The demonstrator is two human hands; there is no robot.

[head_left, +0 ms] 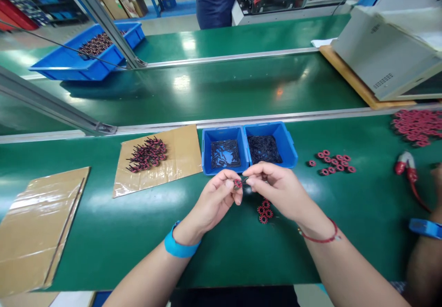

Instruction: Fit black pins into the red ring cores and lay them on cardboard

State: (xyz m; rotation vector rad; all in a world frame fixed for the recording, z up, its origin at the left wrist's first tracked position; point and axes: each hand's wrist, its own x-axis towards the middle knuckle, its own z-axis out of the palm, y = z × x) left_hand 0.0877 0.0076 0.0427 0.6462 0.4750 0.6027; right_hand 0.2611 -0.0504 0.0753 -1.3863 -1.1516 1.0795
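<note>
My left hand (pixel 214 202) pinches a small red-and-black motor stator (pixel 238 183) between thumb and fingers. Close beside it, my right hand (pixel 281 191) has its thumb and forefinger closed on a thin dark piece (pixel 245 181), which looks like a short black tube or a wire end; it is too small to be sure. Both hands are above the green table, just in front of two blue bins. Short black tubes (pixel 225 154) lie in the left bin and more black tubes (pixel 264 149) in the right one. Several loose stators (pixel 264 212) lie below my right hand.
On a cardboard sheet (pixel 183 153) sits a pile of stators with black tubes (pixel 148 154). More stators (pixel 334 162) lie to the right. A co-worker's arm (pixel 426 251) is at the right edge, near red-handled pliers (pixel 406 165). A metal post (pixel 100 17) rises at left.
</note>
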